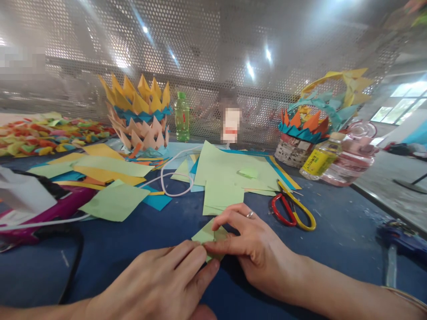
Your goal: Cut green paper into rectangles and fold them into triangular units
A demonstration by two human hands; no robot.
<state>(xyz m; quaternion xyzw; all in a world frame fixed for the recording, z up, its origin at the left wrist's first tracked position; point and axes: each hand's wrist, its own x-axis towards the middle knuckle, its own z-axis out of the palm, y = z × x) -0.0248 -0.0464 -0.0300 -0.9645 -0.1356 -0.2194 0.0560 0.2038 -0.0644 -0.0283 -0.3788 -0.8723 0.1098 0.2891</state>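
Observation:
A small folded piece of light green paper is between my two hands, low in the middle of the view. My left hand has its fingers bent together on the paper's lower left edge. From the right, my right hand, with a ring on one finger, pinches the paper between thumb and forefinger. The fingers cover part of the folds. Just beyond lie green paper squares on top of a larger green sheet.
Red and yellow scissors lie right of the papers. Paper crowns, a green bottle, a yellow-labelled bottle and a pink bottle stand behind. A purple tool is left, a blue tool right.

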